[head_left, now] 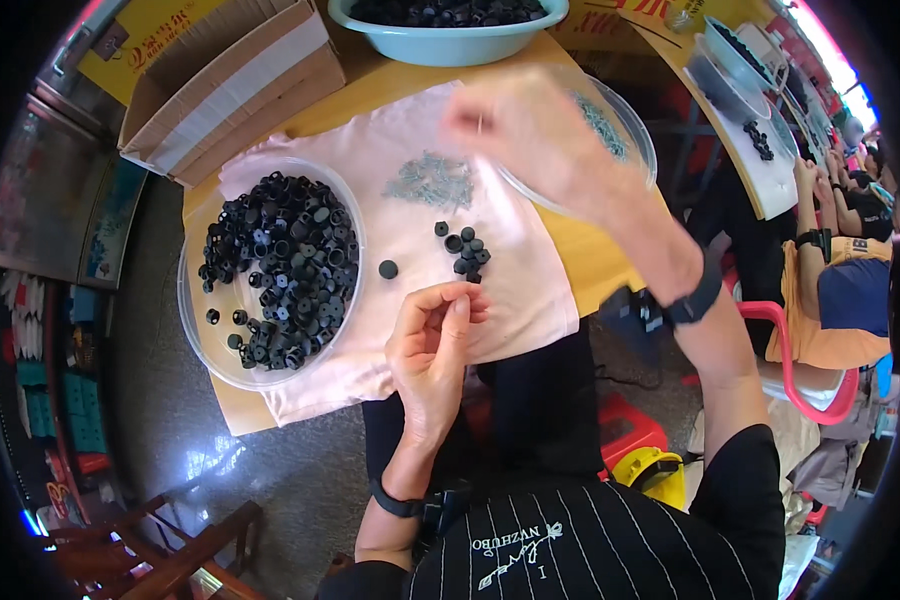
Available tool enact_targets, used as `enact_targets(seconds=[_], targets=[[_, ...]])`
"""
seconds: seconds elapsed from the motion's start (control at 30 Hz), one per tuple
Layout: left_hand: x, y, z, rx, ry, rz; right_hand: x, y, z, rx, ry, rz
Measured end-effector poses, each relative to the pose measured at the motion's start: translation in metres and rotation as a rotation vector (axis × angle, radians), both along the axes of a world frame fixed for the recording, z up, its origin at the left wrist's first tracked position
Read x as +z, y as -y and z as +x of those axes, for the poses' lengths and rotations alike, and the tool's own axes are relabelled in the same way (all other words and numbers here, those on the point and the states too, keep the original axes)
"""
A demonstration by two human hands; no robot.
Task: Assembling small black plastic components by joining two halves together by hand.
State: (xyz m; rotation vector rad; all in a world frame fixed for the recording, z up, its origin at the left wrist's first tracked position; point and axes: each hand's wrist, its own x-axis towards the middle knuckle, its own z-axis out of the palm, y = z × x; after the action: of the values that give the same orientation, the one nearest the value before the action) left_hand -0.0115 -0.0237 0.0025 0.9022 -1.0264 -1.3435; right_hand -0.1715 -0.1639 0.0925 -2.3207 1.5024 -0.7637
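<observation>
Hands work apart over the pink cloth on the yellow table. Near its front edge, the left hand has thumb and fingertips drawn close; whether they meet or grip a black part, I cannot tell. Toward the far edge, the blurred right hand has curled fingers with a thin pale sliver showing at them; what it pinches, if anything, is unclear.

Slipping looks the likeliest fault: a piece that thin could turn or drop from the fingertips and be lost among the cloth's folds. Just beyond the left fingertips sits a small cluster of black parts; a careless knuckle could scatter it, and the lone black cap, being round, might roll. Silvery pieces lie heaped loose near the cloth's middle, so a tug on the fabric could spread them.

Along the table's left side, the round tub of black parts seems to reach past the edge; a bump there might tip it. Low over the right side, the forearm could knock the clear tub.
</observation>
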Motion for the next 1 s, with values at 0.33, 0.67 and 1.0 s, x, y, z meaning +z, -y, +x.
enact_targets(seconds=[0.33,0.67,1.0], targets=[[-0.001,-0.002,-0.009,0.053,0.001,-0.038,-0.054,-0.053,0.027,-0.067,-0.171,-0.009],[0.030,0.050,-0.003,0.211,0.757,-0.393,-0.052,-0.096,-0.016,-0.056,0.424,0.035],[0.012,0.103,-0.010,0.144,1.153,-0.540,-0.069,-0.129,-0.023,0.014,-0.209,-0.234]])
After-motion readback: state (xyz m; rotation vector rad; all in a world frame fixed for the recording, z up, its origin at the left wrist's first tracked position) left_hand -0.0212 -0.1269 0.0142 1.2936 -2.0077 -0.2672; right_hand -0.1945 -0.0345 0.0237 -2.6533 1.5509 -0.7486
